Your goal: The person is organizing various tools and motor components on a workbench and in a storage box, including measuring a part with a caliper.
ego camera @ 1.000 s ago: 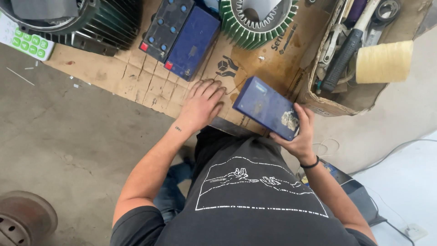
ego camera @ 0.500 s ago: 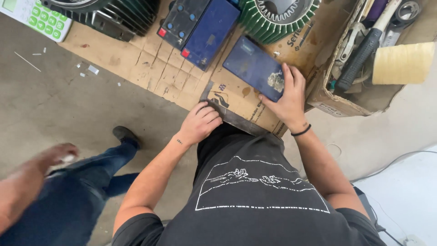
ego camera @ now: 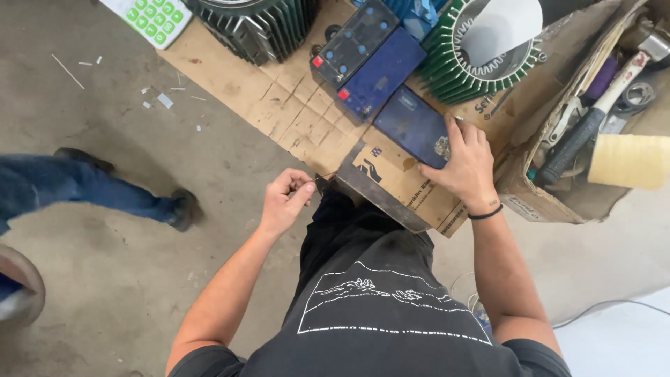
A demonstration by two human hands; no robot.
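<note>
My right hand [ego camera: 464, 167] lies on the near end of a dark blue box-shaped battery [ego camera: 412, 122], fingers spread over its corner, holding it flat on the cardboard sheet [ego camera: 279, 105]. The battery lies next to a second blue battery [ego camera: 380, 73] and a black battery [ego camera: 356, 42] with red and blue caps. My left hand [ego camera: 286, 199] hovers off the cardboard's near edge, curled into a loose fist with thumb against forefinger. Whether it pinches something small I cannot tell.
A green finned motor part [ego camera: 481, 63], a black finned motor [ego camera: 258, 28] and a green-keyed calculator [ego camera: 150, 17] lie at the far side. A cardboard box [ego camera: 537, 199] of tools and a cream roll [ego camera: 628, 160] stand right. Another person's jeans leg [ego camera: 84, 185] is left.
My right hand slid the dark blue battery away from me, up against the other batteries. My left hand came off the cardboard and closed. The other person's legs moved to the left.
</note>
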